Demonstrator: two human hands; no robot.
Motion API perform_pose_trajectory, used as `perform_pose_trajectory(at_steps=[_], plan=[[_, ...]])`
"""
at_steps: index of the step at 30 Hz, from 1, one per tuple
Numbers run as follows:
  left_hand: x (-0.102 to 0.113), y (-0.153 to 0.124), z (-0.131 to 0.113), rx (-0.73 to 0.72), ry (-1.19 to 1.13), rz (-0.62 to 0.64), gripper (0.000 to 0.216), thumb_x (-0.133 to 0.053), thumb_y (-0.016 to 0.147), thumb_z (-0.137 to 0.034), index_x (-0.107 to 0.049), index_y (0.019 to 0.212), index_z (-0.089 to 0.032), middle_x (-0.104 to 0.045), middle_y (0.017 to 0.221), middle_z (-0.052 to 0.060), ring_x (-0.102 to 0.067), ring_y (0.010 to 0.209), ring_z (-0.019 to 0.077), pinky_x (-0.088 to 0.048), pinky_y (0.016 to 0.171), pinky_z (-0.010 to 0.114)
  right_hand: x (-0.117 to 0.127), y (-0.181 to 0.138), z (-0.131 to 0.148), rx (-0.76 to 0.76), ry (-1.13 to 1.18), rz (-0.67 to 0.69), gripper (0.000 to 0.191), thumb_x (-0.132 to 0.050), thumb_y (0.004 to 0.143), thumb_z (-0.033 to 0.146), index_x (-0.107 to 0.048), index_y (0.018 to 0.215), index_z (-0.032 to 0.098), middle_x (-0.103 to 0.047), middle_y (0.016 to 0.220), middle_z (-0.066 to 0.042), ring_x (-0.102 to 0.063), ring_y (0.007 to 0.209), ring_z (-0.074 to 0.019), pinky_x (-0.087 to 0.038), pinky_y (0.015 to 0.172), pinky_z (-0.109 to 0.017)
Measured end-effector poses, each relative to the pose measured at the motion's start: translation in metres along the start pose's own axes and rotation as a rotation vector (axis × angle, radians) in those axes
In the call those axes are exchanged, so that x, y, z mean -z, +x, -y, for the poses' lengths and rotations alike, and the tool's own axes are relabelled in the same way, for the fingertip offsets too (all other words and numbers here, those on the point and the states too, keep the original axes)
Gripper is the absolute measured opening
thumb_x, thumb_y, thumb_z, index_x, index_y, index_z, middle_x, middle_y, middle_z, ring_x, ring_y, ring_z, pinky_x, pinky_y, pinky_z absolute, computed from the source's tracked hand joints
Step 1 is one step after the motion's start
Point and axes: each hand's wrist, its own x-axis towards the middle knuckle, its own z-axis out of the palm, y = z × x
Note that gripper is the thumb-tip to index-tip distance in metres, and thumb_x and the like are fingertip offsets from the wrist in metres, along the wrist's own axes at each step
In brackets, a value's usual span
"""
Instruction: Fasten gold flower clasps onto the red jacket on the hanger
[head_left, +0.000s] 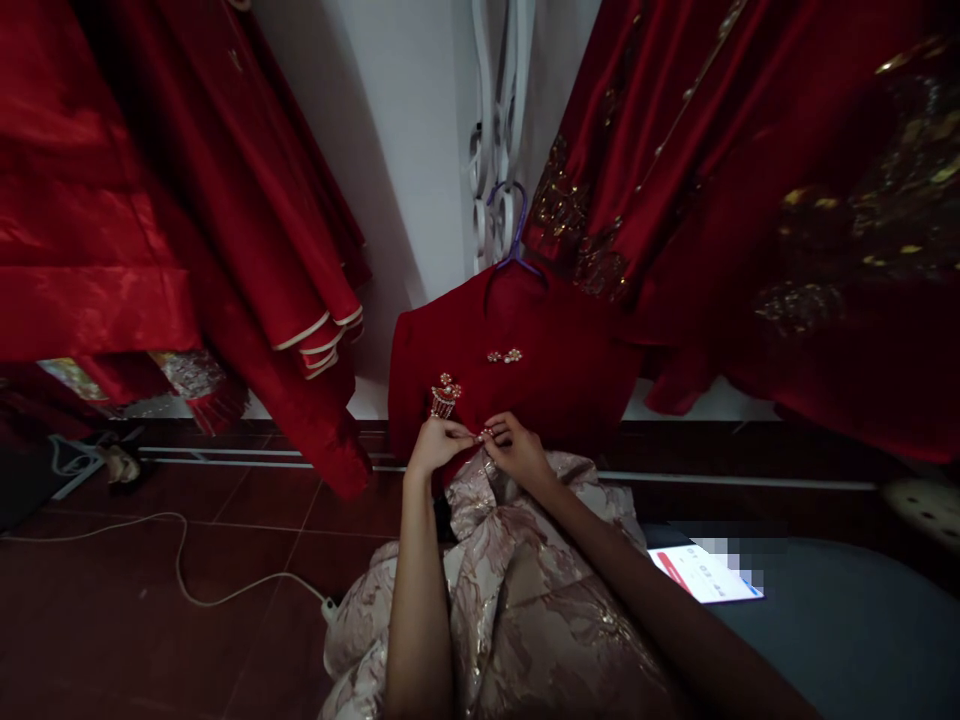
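Note:
A dark red jacket [450, 340] hangs in front of me on a purple hanger [517, 235]. On its chest sits a small jewelled clasp [505, 356], and to the left is a brooch [445, 396] with beaded strands. My left hand [436, 446] and my right hand [517, 452] meet at the jacket's lower front. Both pinch a small beaded clasp [481, 437] there, mostly covered by the fingertips. Shiny floral brocade fabric [517, 590] with pink and silver tones spreads below my hands and under my forearms.
Red garments [247, 180] hang at the left, and gold-embellished red garments [750, 200] at the right. A white scrolled metal frame [501, 100] stands behind the hanger. A lit phone [705, 572] lies on a grey surface [847, 630]; a white cable [184, 560] crosses the tiled floor.

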Motion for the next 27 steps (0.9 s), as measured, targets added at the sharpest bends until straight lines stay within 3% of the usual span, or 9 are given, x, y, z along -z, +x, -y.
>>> perform_pose_trajectory(at_steps=[11,18,20,25,27], plan=[[-0.005,0.004,0.017,-0.001,-0.003,-0.013,0.019,-0.067,0.061,-0.027,-0.071,0.071,-0.011,-0.069,0.07,0.005,-0.061,0.065,0.0147,-0.045,0.063,0.023,-0.005,-0.001,-0.009,0.07,0.009,0.021,0.014,-0.048,0.078,0.026,-0.05,0.091,0.021,-0.062,0.089,-0.003,-0.059,0.066,-0.0112,-0.049,0.057,-0.024],[-0.006,0.007,0.012,0.0,0.067,-0.076,0.016,-0.068,0.06,-0.022,-0.06,0.071,-0.013,-0.065,0.067,0.001,-0.058,0.061,0.0112,-0.043,0.06,0.022,-0.007,-0.003,-0.01,0.025,0.057,-0.023,0.022,-0.053,0.071,0.024,-0.05,0.093,0.02,-0.06,0.089,-0.002,-0.056,0.064,-0.0104,-0.047,0.058,-0.023],[-0.001,0.004,0.012,-0.013,0.088,-0.076,0.022,-0.07,0.058,-0.022,-0.058,0.074,-0.013,-0.063,0.069,0.0,-0.057,0.062,0.0104,-0.043,0.06,0.021,-0.008,-0.007,-0.01,0.004,0.104,-0.07,0.024,-0.053,0.07,0.024,-0.049,0.093,0.02,-0.058,0.085,-0.002,-0.055,0.065,-0.0111,-0.046,0.057,-0.022],[0.014,-0.003,0.012,-0.009,0.115,0.013,0.021,-0.07,0.059,-0.022,-0.062,0.076,-0.014,-0.064,0.076,0.001,-0.057,0.067,0.0104,-0.043,0.063,0.02,-0.008,-0.015,-0.005,0.063,0.094,-0.348,0.012,-0.049,0.073,0.023,-0.049,0.085,0.019,-0.051,0.082,-0.003,-0.049,0.07,-0.0128,-0.044,0.063,-0.025],[0.015,-0.004,0.009,-0.021,0.107,0.02,0.02,-0.07,0.061,-0.026,-0.063,0.075,-0.015,-0.065,0.076,0.002,-0.058,0.069,0.0112,-0.044,0.064,0.021,-0.007,-0.017,-0.004,0.112,0.043,-0.363,0.009,-0.05,0.074,0.022,-0.049,0.082,0.019,-0.049,0.077,-0.001,-0.046,0.067,-0.0125,-0.042,0.065,-0.026]])
